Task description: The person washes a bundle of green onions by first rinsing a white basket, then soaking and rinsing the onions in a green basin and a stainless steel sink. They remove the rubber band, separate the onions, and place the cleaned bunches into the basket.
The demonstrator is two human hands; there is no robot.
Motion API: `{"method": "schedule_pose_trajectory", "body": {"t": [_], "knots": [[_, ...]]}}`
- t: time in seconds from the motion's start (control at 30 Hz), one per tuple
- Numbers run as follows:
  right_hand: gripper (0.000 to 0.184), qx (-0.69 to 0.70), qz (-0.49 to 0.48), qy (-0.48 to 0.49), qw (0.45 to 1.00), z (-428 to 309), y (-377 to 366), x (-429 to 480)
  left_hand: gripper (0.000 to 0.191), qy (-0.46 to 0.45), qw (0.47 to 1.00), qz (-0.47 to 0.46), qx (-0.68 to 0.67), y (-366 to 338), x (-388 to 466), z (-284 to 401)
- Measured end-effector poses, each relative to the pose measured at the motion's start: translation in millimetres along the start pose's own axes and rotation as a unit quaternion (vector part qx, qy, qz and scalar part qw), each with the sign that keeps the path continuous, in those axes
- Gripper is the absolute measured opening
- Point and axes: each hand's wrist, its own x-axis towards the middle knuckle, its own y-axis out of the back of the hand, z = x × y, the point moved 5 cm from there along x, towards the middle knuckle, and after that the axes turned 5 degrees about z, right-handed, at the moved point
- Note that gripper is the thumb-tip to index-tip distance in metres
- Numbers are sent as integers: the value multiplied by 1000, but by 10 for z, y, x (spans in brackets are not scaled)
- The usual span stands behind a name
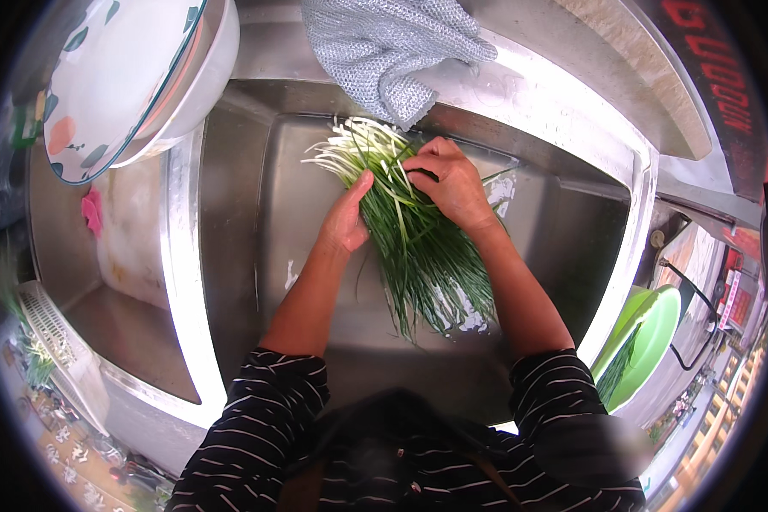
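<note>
A large bunch of green chives (422, 249) with white root ends lies in water in the stainless steel sink basin (301, 256), white ends towards the far wall. My left hand (351, 214) is against the bunch's left side, thumb up along the stems and fingers partly hidden beneath them. Over the right side, near the white ends, my right hand (445, 182) pinches a few stems between thumb and fingertips. A grey knitted cloth (390, 57) hangs over the sink's far edge, just beyond the white ends.
Stacked bowls with a leaf-patterned one (115, 83) stand at the upper left. Below them is a second basin (134, 333) with a pink cloth (92, 211). A white plastic basket (57, 333) is at the far left. A green basin (653, 339) holding greens sits at the right.
</note>
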Motion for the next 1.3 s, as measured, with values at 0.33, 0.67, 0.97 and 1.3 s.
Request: {"method": "schedule_pose_trajectory", "body": {"t": [0.33,0.67,0.97,1.3], "knots": [[9,16,58,-107,992,45,45,-122,37,-10,1000,20,16,-78,-70,21],[8,-14,59,-25,998,-85,214,-284,37,8,1000,8,-10,-46,-65,-60],[21,500,18,-338,797,280,44,-481,41,31,999,33,-17,135,13,-113],[22,618,9,-370,694,107,186,-644,43,13,999,29,0,244,41,-93]]}}
